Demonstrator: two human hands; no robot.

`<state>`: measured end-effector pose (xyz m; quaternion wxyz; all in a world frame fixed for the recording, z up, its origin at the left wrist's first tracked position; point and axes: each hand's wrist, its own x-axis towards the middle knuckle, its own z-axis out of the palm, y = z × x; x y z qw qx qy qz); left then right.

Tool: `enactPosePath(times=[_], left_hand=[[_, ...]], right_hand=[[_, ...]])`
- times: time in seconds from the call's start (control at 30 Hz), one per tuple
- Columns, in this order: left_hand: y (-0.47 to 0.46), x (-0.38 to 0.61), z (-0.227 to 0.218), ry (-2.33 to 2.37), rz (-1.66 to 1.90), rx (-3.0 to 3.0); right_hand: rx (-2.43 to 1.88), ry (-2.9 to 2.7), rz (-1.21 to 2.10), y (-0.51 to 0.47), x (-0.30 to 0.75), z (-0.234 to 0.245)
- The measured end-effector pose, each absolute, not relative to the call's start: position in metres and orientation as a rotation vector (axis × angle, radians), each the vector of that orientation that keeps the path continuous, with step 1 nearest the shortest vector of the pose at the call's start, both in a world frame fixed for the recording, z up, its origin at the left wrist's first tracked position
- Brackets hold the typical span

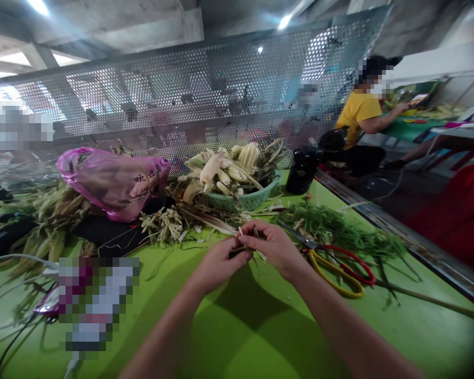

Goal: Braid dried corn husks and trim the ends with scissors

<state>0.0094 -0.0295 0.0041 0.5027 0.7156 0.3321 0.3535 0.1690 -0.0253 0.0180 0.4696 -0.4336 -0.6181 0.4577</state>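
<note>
My left hand (221, 263) and my right hand (274, 247) meet over the green table, thumbs and fingers pinched close together. Between them is a pale strip of dried corn husk (217, 223), which runs back to the upper left. A small white end of it pokes up by my right fingertips; its exact shape is partly hidden. Beyond my left hand lies a small pile of knotted pale husk pieces (166, 223). Scissors (339, 268) with one red and one yellow handle rest beside my right forearm, blades toward my hand. Thin green strands (335, 229) lie behind the scissors.
A green basket (245, 201) heaped with husks stands at the back, with a black cup (300, 171) to its right. On the left are a pink plastic bag (110, 184), loose husks (55, 216) and cables. Behind rises a perforated metal screen (154, 116); a person (361, 118) sits beyond.
</note>
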Motion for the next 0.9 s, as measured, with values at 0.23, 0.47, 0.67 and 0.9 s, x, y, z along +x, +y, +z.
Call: enactPosePath(times=[0.23,0.47,0.67,0.9], left_hand=[[-0.028,0.010,-0.002,0.810,0.825,1.812],[-0.034,0.012,0.006,0.822,0.861,1.818],[-0.028,0.011,0.003,0.930,0.980,1.474],[-0.029,0.010,0.008,0.837,0.978,1.394]], right_hand=[[-1.042,-1.334,1.048,-0.024,0.166,0.012],[-1.097,-1.318,0.994,-0.021,0.168,0.008],[-1.003,-1.239,1.116,-0.024,0.169,0.022],[-1.053,-1.351,1.134,-0.023,0.168,0.015]])
